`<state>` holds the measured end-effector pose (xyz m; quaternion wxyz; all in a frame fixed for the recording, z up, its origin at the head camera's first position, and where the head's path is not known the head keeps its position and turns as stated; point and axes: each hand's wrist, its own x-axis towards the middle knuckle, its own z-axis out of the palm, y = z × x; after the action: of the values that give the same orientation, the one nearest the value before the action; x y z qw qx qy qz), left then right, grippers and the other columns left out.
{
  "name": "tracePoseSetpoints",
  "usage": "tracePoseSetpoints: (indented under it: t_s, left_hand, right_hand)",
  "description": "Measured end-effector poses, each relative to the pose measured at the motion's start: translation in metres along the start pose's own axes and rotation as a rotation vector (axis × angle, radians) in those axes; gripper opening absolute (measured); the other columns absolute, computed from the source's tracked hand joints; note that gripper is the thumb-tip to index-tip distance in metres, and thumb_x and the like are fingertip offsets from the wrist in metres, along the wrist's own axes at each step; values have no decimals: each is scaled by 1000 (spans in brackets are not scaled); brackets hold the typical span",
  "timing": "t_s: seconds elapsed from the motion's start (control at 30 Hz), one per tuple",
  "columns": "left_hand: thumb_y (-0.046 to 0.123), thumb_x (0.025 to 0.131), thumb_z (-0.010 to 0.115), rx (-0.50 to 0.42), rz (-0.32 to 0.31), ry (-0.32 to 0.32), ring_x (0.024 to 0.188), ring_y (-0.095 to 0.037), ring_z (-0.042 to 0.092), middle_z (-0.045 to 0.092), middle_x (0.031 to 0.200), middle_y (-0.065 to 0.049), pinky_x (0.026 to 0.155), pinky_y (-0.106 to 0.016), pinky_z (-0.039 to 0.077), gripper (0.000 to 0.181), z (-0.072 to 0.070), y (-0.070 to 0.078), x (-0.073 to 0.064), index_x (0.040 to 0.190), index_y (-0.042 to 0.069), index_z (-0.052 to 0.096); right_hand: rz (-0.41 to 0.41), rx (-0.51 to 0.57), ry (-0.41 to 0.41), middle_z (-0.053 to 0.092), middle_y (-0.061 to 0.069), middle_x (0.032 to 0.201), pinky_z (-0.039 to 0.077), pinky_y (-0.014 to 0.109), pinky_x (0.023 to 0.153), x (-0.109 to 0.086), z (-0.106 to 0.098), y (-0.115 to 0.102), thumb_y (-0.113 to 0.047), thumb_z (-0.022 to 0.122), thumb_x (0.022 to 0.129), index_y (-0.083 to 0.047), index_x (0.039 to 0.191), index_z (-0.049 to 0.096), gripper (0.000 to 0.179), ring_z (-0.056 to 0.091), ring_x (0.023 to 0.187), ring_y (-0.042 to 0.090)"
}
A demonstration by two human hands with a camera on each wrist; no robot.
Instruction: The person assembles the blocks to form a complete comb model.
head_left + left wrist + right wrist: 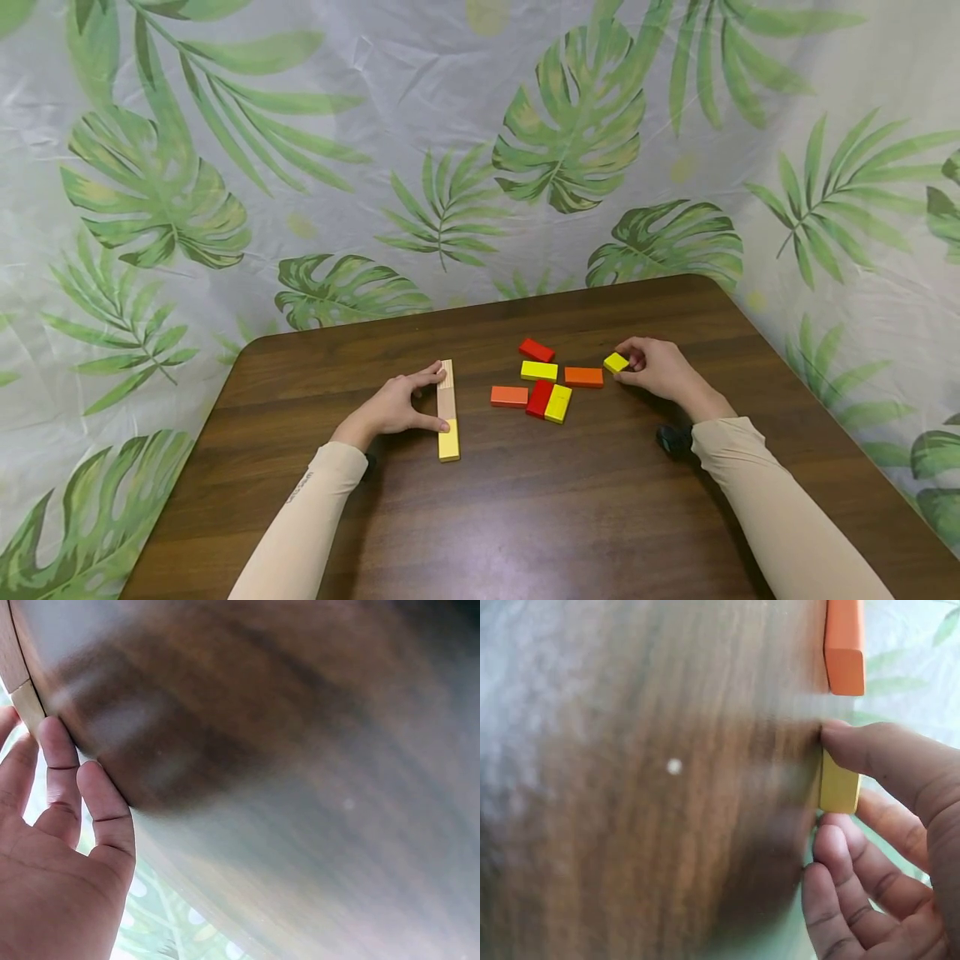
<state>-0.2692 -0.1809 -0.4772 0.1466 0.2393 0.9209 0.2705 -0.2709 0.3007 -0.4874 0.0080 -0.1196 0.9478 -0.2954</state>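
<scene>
A row of wooden blocks (447, 403), end to end, lies left of the table's middle; the far ones are plain wood and the nearest is pale yellow. My left hand (393, 407) reaches it from the left, the thumb on the pale yellow block (448, 446) and the fingers on the far plain block (446, 367). In the left wrist view, part of the row is cut off by the frame. On the right, my right hand (660, 371) pinches a bright yellow block (838, 784) between thumb and fingers, low at the tabletop.
Between the hands lie several loose blocks: a far red block (537, 349), a yellow block (539, 371), an orange block (583, 377) and a lighter orange block (509, 397). A red block (539, 398) touches a yellow block (558, 404). A leaf-patterned cloth (450, 167) hangs behind the brown table (480, 517).
</scene>
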Motion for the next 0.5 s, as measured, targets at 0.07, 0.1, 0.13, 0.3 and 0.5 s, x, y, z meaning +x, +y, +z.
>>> tracePoseSetpoints:
  t_s: [0.07, 0.1, 0.13, 0.3, 0.5]
  left_hand:
    - [45, 84, 93, -1, 5, 1, 141, -40, 58, 28, 179, -3, 121, -57, 43, 99, 0, 0, 0, 165, 15, 45]
    - [45, 84, 93, -5, 3, 0, 141, -41, 58, 28, 179, -2, 121, -57, 43, 98, 0, 0, -1, 165, 15, 45]
    - [45, 84, 93, -6, 2, -2, 141, -41, 58, 28, 179, -2, 122, -57, 43, 98, 0, 0, -1, 165, 15, 45]
    - [46, 85, 92, 7, 3, -3, 141, -40, 59, 27, 179, -2, 121, -56, 43, 98, 0, 0, 0, 165, 16, 45]
    - [46, 85, 92, 2, 2, -2, 139, -41, 59, 27, 179, -3, 121, -57, 43, 98, -1, 1, -1, 165, 16, 45]
  right_hand:
    - [-9, -3, -12, 62, 7, 89, 47, 31, 74, -1, -2, -1, -19, 85, 92, 3, 126, 71, 43, 54, 80, 19]
    - [-14, -6, -18, 63, 7, 89, 47, 31, 74, -1, -2, -1, -19, 85, 93, 3, 126, 71, 43, 54, 80, 18]
    - [-15, -7, -23, 63, 7, 89, 48, 31, 74, -1, -3, -2, -19, 85, 93, 2, 127, 71, 43, 55, 80, 18]
    - [-13, -6, -47, 65, 7, 90, 50, 30, 76, -1, -5, -1, -15, 84, 93, 3, 126, 71, 39, 57, 82, 18]
    - [-4, 10, -37, 69, 8, 91, 54, 34, 81, -3, -6, 2, -11, 84, 92, 3, 119, 73, 32, 61, 83, 20]
